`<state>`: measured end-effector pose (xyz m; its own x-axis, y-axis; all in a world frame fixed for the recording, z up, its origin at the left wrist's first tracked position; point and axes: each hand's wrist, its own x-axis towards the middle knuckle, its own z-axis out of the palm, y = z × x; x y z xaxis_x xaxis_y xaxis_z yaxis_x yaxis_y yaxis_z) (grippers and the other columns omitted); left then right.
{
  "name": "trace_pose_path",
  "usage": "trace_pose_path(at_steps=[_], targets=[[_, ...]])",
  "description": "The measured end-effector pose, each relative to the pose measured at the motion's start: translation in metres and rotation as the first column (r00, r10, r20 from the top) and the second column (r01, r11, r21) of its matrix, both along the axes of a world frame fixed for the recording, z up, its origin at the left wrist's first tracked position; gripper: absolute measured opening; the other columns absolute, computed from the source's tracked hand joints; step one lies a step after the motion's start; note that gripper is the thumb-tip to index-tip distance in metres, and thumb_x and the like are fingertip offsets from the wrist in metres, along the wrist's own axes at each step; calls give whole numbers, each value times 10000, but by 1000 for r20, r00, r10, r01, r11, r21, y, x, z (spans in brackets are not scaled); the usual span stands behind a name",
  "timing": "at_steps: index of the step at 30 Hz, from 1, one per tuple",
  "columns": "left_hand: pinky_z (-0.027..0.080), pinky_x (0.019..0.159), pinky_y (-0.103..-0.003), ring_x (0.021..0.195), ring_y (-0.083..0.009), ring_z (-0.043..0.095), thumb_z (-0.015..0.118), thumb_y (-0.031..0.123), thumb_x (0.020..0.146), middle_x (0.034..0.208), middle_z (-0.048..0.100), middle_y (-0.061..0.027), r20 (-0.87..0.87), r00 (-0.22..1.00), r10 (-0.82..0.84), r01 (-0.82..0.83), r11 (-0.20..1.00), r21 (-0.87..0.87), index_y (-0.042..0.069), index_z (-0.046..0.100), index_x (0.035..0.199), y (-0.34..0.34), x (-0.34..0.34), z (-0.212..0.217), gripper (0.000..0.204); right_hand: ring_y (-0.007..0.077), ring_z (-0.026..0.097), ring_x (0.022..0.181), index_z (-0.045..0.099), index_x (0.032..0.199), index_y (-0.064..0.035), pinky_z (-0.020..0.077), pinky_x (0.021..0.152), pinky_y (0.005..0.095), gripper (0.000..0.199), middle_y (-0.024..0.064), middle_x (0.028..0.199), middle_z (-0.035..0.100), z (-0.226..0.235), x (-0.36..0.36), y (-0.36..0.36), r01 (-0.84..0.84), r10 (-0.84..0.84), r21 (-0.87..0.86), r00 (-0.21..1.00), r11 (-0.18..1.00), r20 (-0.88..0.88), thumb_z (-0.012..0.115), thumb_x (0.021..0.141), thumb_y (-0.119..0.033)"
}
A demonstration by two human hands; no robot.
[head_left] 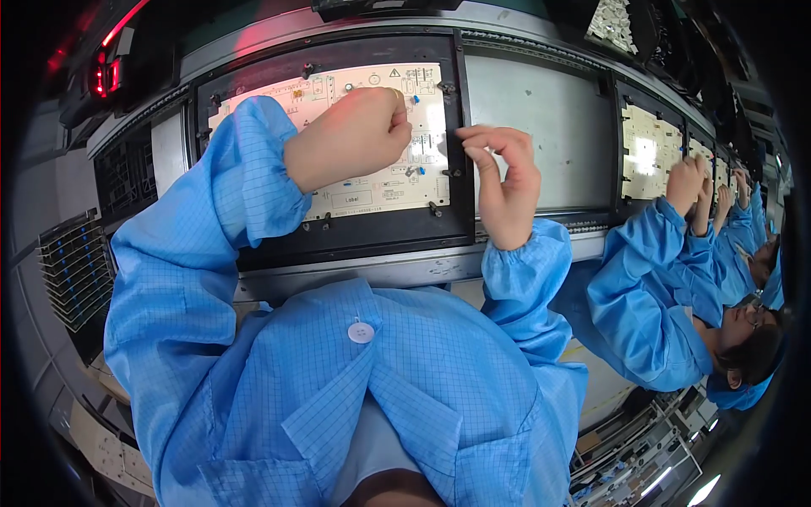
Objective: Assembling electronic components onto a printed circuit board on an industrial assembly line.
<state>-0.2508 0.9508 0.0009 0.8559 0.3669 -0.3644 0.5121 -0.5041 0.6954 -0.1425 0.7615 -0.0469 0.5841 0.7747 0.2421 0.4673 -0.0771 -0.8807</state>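
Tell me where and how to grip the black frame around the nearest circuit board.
Take the black frame by its straight right-hand bar, probably best from the right: that outer edge faces a flat grey surface, which seems to leave room to grip. The near and far sides run close along metal rails.

The circuit board (372, 189) lies in a frame (363, 239), left of a co-worker (646, 325).

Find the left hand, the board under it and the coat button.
Left hand (353, 129), head view: back of hand.
Board (373, 180), head view: printed face, lower part.
Coat button (361, 332), head view: middle.
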Motion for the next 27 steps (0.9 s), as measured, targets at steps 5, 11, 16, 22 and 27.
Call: trace_pose_path(at_steps=[5, 11, 16, 22, 27], targets=[[498, 592, -349, 601, -212, 609, 591, 119, 846, 649, 616, -128, -13, 998, -61, 62, 996, 58, -68, 641, 812, -9, 3, -9, 197, 110, 590, 896, 662, 977, 12, 460, 843, 230, 56, 28, 934, 643, -11, -1, -6, 254, -215, 60, 903, 965, -372, 642, 925, 11], [509, 626, -451, 600, -357, 635, 567, 87, 717, 614, 583, -272, -99, 995, 16, -22, 998, -61, -105, 622, 684, -8, 8, -15, 202, 113, 613, 890, 666, 1017, 16, 484, 831, 236, 85, 42, 943, 668, -12, -3, -9, 332, -263, 76, 849, 940, -458, 638, 942, -12], [503, 607, -445, 564, -363, 622, 574, 100, 730, 572, 553, -267, -134, 990, 39, -43, 999, -31, -116, 615, 668, -10, 8, -16, 229, 125, 629, 906, 661, 1023, 21, 497, 844, 246, 91, 51, 952, 673, -13, -6, -9, 339, -265, 92, 853, 936, -449, 638, 942, -10], [507, 610, -441, 574, -378, 630, 591, 142, 752, 578, 560, -278, -138, 988, 62, -63, 998, -8, -118, 617, 666, -13, 11, -14, 275, 125, 629, 916, 669, 1041, 23, 500, 849, 246, 113, 58, 973, 682, -15, -7, -7, 301, -237, 91, 875, 949, -421, 649, 932, -1], [475, 516, -333, 496, -172, 585, 591, 167, 810, 546, 619, -91, -161, 986, 52, -51, 999, 9, -24, 640, 665, -13, 12, -21, 244, 100, 592, 869, 668, 1056, 22, 480, 810, 229, 142, 38, 955, 678, -15, -8, -5, 252, -207, 66, 894, 965, -397, 666, 916, -1]])
